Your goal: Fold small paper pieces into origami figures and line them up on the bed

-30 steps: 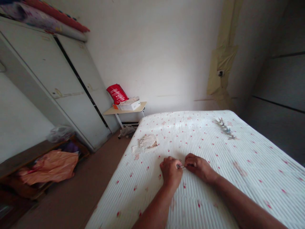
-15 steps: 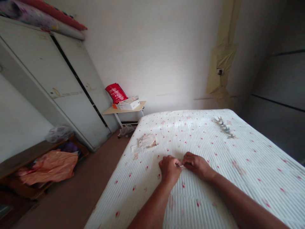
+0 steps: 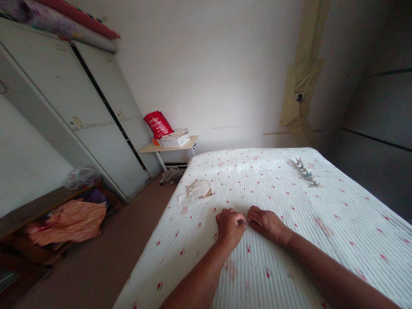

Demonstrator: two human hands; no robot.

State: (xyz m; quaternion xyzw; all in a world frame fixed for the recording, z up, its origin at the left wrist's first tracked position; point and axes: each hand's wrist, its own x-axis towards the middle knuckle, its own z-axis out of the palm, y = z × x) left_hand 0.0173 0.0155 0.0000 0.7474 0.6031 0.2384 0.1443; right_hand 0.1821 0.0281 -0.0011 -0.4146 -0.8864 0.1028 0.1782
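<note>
My left hand (image 3: 230,225) is closed in a pinch just above the bed, its curled fingers turned toward the other hand. Right beside it, my right hand (image 3: 264,222) is also pinched, and the fingertips of both nearly meet. Whatever lies between them is small and mostly hidden by the fingers. Beyond the left hand, some printed scraps of paper (image 3: 200,191) lie on the white striped bed cover (image 3: 254,279) with red dots. Farther off to the right sits a row of small folded grey and bluish pieces (image 3: 305,172).
A small side table (image 3: 151,149) at the bed's far left corner bears a white box (image 3: 176,141) and a red bag (image 3: 158,124). Along the left stand a pale wardrobe (image 3: 93,141) and a low wooden bench with an orange plastic bag (image 3: 71,221).
The pale bit visible between the fingertips is now less visible. Both hands stay in nearly the same place, and the view has shifted slightly.
</note>
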